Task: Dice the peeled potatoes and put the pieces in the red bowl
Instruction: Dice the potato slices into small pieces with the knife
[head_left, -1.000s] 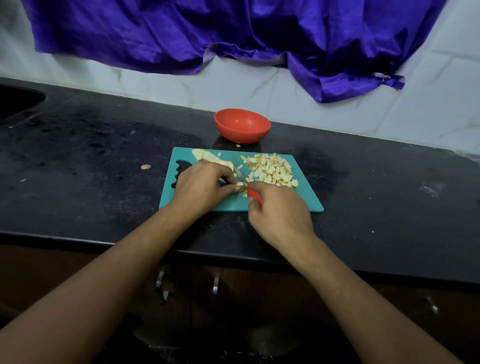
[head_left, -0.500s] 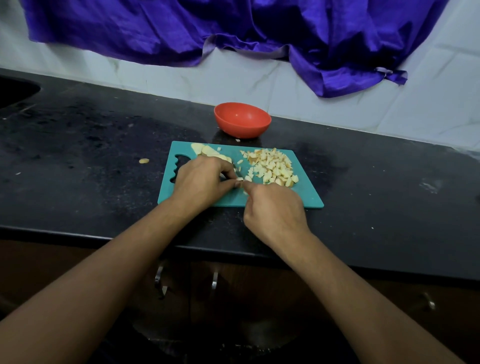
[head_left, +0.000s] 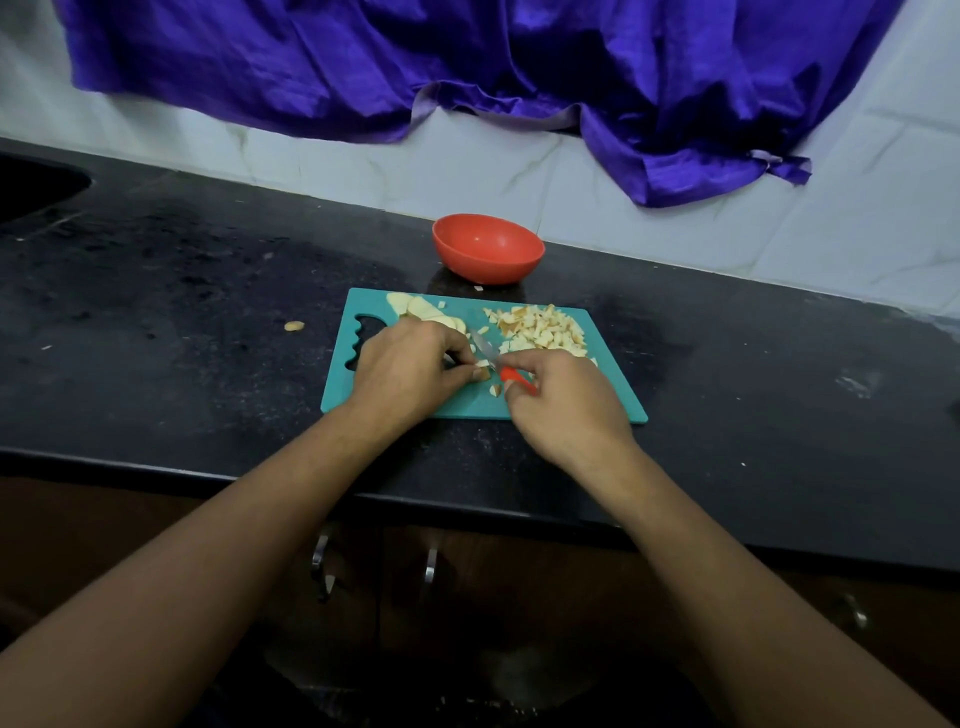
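Note:
A teal cutting board (head_left: 613, 405) lies on the black counter. A heap of diced potato (head_left: 540, 330) sits on its far right part, and uncut potato slices (head_left: 421, 309) lie at its far left. My left hand (head_left: 405, 371) pinches a small potato piece (head_left: 483, 373) against the board. My right hand (head_left: 566, 410) grips a knife by its red handle (head_left: 514, 378), and the blade (head_left: 484, 345) points away over the piece. The red bowl (head_left: 488, 254) stands just beyond the board and looks empty.
One stray potato bit (head_left: 294, 326) lies on the counter left of the board, another small bit (head_left: 478, 289) by the bowl's foot. A purple cloth (head_left: 467, 67) hangs over the tiled wall. A sink edge (head_left: 47, 182) shows far left; cabinet handles (head_left: 322, 566) sit below the counter.
My right hand has drawn back slightly to the right, so the red handle and blade show again beside my left fingertips. My left hand stays on the potato piece.

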